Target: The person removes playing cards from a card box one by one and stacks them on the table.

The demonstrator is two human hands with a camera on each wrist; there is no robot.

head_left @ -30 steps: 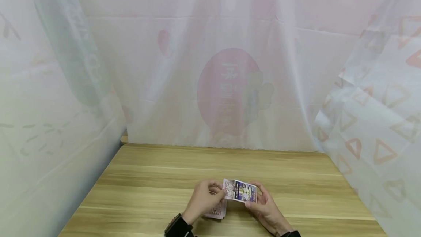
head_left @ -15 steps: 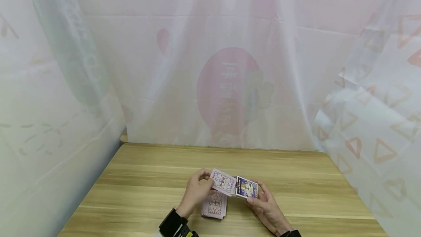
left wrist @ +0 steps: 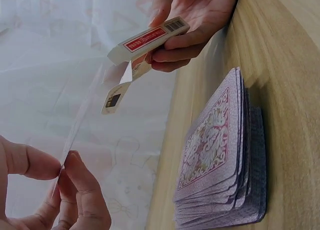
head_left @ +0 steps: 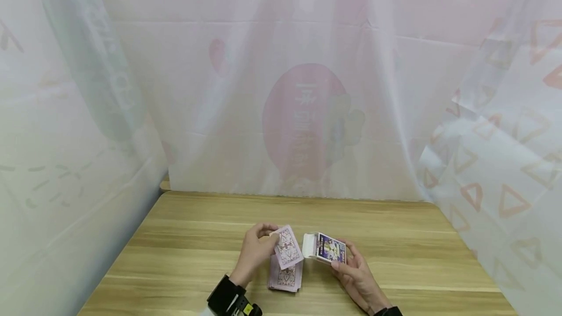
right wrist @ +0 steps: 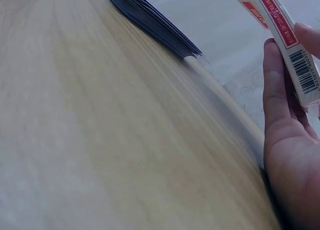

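Since half a second earlier, the card [head_left: 287,246] had come fully out of the card box [head_left: 326,248], and the left hand [head_left: 256,251] had carried it leftward, over the pile of cards [head_left: 286,277]; a clear gap separated card and box where they had overlapped before. The left hand pinched the card between thumb and fingertips [left wrist: 80,177], back side up and tilted; in the left wrist view the card appeared edge-on as a thin pale line. The right hand [head_left: 356,277] grasped the box, fingers curled beneath it and thumb on its printed face, with the open end and its white flap [left wrist: 116,95] turned toward the left hand. A red label and a barcode ran along the narrow side of the box [right wrist: 290,49]. The pile lay on the wooden table [head_left: 197,247], just below the raised card and between the two hands, its patterned backs upward and its edges slightly fanned [left wrist: 220,155]. A dark wrist strap [head_left: 228,299] sat on the left forearm. Translucent printed sheeting [head_left: 307,111] enclosed the table on three sides.
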